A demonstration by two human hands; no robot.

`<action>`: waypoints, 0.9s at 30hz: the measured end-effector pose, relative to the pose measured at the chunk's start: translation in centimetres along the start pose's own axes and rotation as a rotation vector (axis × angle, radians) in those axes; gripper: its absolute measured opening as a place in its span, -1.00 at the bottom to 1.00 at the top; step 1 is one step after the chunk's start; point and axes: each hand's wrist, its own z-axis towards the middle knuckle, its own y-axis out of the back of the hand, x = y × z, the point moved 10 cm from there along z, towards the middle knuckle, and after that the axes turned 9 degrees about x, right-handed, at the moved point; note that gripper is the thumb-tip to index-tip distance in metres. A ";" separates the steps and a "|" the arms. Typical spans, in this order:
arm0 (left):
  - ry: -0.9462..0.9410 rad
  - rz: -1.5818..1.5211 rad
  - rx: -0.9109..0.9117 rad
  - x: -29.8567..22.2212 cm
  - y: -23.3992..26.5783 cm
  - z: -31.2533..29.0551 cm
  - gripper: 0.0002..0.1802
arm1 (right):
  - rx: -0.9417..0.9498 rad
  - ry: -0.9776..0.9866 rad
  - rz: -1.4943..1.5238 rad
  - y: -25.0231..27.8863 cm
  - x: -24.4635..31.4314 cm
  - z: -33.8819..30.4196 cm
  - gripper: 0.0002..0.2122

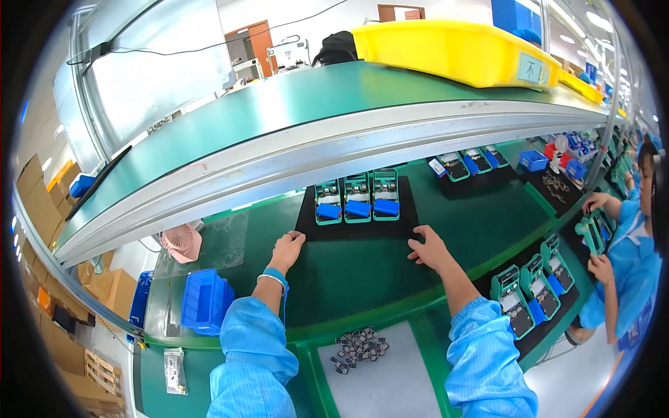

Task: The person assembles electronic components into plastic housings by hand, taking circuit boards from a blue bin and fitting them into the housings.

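A black mat (327, 230) lies on the green bench under the shelf, with three teal-framed device housings (357, 191) standing side by side on it. Each housing has a blue block (358, 208) across its lower part. My left hand (286, 251) is closed at the mat's near left corner, fingers curled against its edge. At the near right corner is my right hand (430, 249), its fingers apart and holding nothing; the index fingertip reaches the mat's edge. Whether that finger presses on the mat I cannot tell.
A pile of small metal parts (359, 348) lies on a white sheet (376, 388) before me. Left are a blue bin (207, 303) and a pink fan (182, 242). The shelf edge (334, 136) crosses above. At right, a co-worker (627, 244) handles similar housings (533, 285).
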 end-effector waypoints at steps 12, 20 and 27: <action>-0.191 0.335 -0.065 -4.0 0.1 -19.3 -0.75 | -0.040 -0.005 -0.268 -0.8 1.3 -10.6 -0.55; -0.187 0.206 -0.050 -2.3 -1.3 -31.7 -0.72 | -0.191 0.098 -0.277 -1.2 -1.4 -17.5 -0.61; -0.219 0.117 -0.028 -2.2 -1.2 -36.6 -0.60 | -0.306 0.225 -0.195 -1.0 -2.5 -22.9 -0.68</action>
